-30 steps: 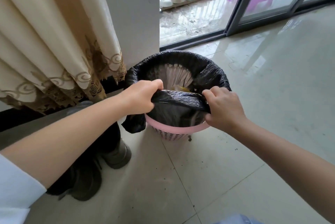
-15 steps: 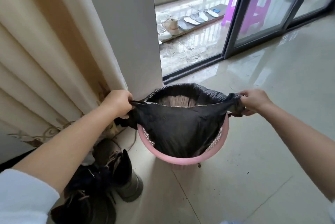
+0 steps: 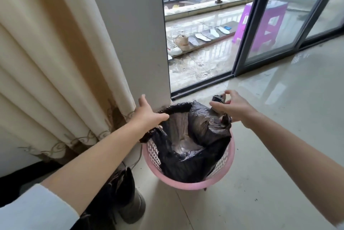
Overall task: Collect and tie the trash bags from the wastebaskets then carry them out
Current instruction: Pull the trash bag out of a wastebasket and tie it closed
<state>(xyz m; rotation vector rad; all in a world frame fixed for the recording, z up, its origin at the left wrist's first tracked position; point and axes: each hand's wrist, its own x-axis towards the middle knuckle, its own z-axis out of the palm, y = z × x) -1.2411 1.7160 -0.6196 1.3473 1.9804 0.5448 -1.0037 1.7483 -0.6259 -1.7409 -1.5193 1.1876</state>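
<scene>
The black trash bag (image 3: pixel 188 147) sits low and centre in the frame, inside the pink wastebasket (image 3: pixel 188 185) — its near edge, stretched taut between both fists half a second ago, has now gone slack and lies in loose folds. The left hand (image 3: pixel 149 116) has let go and spreads its fingers straight over the bag's left rim, while the right hand (image 3: pixel 232 106) pinches only a small tuft of plastic between thumb and forefinger, other fingers splayed. The mouth looks freed from the rim — gathering and knotting probably come next, beside the curtain (image 3: pixel 55 62) at left.
</scene>
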